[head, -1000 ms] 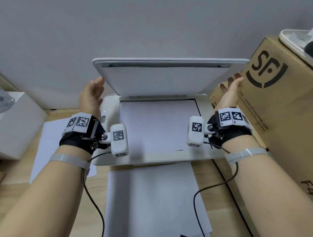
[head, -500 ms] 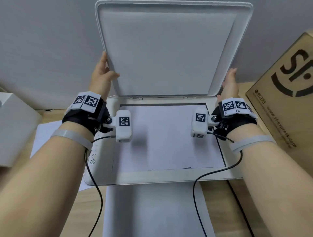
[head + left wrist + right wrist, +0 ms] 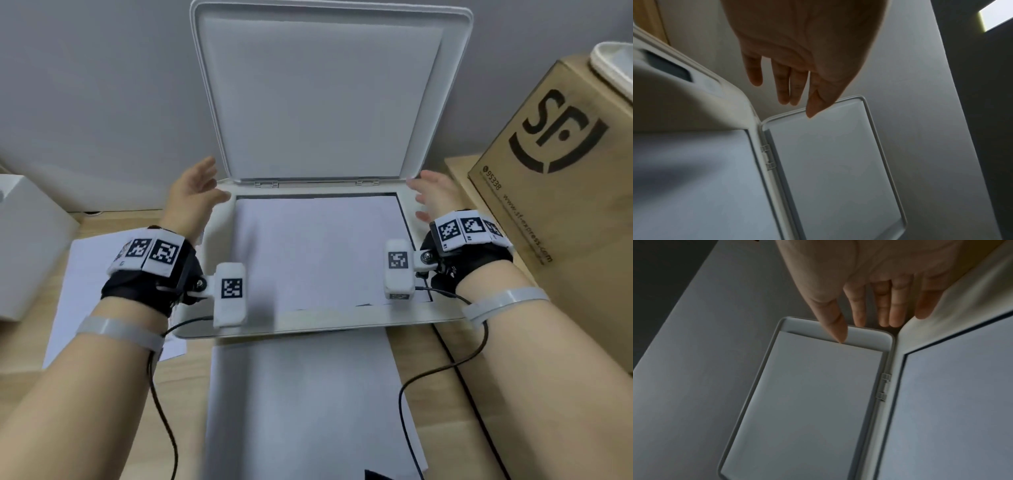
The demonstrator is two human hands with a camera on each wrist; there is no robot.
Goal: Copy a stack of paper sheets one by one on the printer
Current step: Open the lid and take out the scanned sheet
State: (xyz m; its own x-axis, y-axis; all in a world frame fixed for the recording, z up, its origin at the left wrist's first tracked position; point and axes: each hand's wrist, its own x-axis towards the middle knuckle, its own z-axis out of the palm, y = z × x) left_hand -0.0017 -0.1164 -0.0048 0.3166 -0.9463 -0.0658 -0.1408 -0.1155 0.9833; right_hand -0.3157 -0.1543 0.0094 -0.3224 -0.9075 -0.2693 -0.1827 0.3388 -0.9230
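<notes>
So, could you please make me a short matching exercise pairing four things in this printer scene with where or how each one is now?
Things:
1. scanner lid
2. sheet on the glass
3. cardboard box
4. left hand

Places or states:
a. right of the printer
b. raised upright
c. open, holding nothing
d. lying flat on the scanner bed

Pairs: 1-b, 2-d, 3-a, 4-c

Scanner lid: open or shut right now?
Open. The scanner lid stands raised off its rear hinges, exposing the sheet on the glass. Neither the left hand nor the right hand holds it.
</notes>
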